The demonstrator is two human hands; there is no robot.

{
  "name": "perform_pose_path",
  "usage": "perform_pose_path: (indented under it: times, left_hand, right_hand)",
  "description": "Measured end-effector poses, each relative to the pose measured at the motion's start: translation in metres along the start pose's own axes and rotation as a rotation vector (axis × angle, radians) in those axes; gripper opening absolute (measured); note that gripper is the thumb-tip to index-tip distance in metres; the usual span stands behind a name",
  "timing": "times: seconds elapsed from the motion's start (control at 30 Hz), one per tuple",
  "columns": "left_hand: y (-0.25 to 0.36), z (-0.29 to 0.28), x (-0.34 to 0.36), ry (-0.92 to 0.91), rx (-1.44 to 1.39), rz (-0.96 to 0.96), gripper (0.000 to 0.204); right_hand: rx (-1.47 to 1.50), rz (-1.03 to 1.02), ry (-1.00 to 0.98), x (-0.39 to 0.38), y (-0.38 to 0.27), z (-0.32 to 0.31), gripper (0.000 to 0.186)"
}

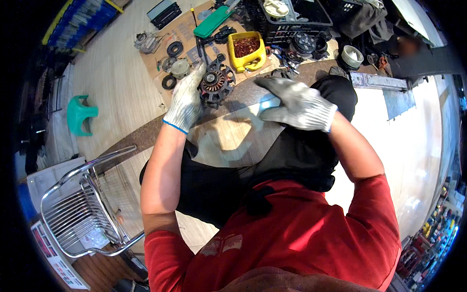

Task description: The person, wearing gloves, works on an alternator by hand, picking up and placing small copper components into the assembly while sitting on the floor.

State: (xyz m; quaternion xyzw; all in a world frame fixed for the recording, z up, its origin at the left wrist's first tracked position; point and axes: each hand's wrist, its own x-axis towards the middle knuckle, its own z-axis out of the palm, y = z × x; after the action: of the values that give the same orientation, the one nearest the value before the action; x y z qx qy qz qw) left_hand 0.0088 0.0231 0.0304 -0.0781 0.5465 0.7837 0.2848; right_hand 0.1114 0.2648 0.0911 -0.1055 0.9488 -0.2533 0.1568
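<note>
My left hand [187, 95], in a white knit glove with a blue cuff edge, is closed against the left side of a motor [213, 82]. The motor has a ring of copper windings and a black frame with several arms, and it sits low over the floor. Some of my left fingers are hidden behind it. My right hand [300, 103], gloved the same way with dark fingertips, is held out above my right knee. Its fingers are stretched and the thumb is apart, with nothing in it. A yellow cut-open jug [263, 52] full of reddish copper scraps stands beyond, between the hands.
Flattened cardboard [154, 62] lies under loose parts, including a black ring [175, 48] and a green-handled tool [212, 23]. A black crate [297, 30] stands behind the jug. A white blower wheel [352, 56] is at the right. Leftward are a green stool [80, 116] and a metal chair [78, 214].
</note>
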Motion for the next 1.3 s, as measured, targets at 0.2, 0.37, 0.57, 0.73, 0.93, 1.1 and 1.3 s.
perform_pose_path:
  times: [0.2, 0.37, 0.57, 0.73, 0.93, 1.1, 1.3]
  left_hand:
    - [-0.004, -0.002, 0.006, -0.043, 0.089, 0.017, 0.039]
    - [-0.034, -0.052, 0.031, -0.058, 0.401, 0.274, 0.041]
    - [-0.012, -0.003, 0.009, 0.080, 0.126, 0.073, 0.041]
    - [-0.008, -0.003, 0.007, 0.114, -0.106, -0.049, 0.039]
    - [0.003, -0.002, 0.003, 0.092, -0.293, -0.091, 0.032]
    - [0.007, 0.002, -0.005, 0.033, -0.229, -0.067, 0.031]
    - [0.002, 0.004, 0.000, 0.037, -0.122, 0.021, 0.033]
  right_hand:
    - [0.606, -0.004, -0.210, 0.051, 0.003, 0.036, 0.045]
    - [0.504, 0.099, 0.018, 0.039, -0.013, 0.020, 0.032]
    - [-0.143, -0.211, 0.154, 0.024, -0.020, 0.068, 0.018]
    - [-0.305, -0.201, 0.188, 0.026, -0.015, 0.080, 0.013]
    - [-0.425, -0.080, 0.300, 0.015, 0.022, 0.052, 0.012]
    - [-0.425, -0.094, 0.441, -0.008, 0.040, 0.022, 0.023]
    - [-0.182, -0.039, 0.188, -0.015, 0.034, 0.022, 0.041]
